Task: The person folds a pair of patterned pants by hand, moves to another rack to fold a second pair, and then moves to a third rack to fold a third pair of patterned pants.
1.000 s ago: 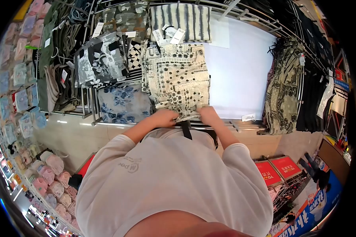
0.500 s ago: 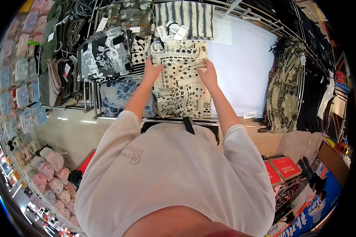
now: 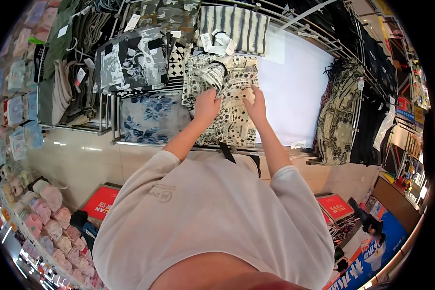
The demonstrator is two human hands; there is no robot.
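A cream garment with black print (image 3: 239, 116) lies on the display table, its upper left part folded up into a raised flap. My left hand (image 3: 208, 106) is closed on the cloth just below that flap. At the garment's right edge rests my right hand (image 3: 257, 105), thumb and fingers apart on the fabric. Behind the garment sits a folded striped cloth (image 3: 234, 29) with white tags (image 3: 220, 43) at its front. To the left are a grey camouflage-like garment (image 3: 130, 63) and a blue floral one (image 3: 152, 118).
A white board (image 3: 295, 82) covers the table's right side. Dark trousers (image 3: 372, 128) and patterned garments (image 3: 342, 111) hang at the right, more trousers (image 3: 75, 92) at the left. Red-topped boxes (image 3: 334, 207) stand on the floor. A person (image 3: 369, 224) is at lower right.
My left hand has moved right, from the garment's left edge onto its middle, and the upper left cloth is now lifted and bunched. My right hand stays near the right edge.
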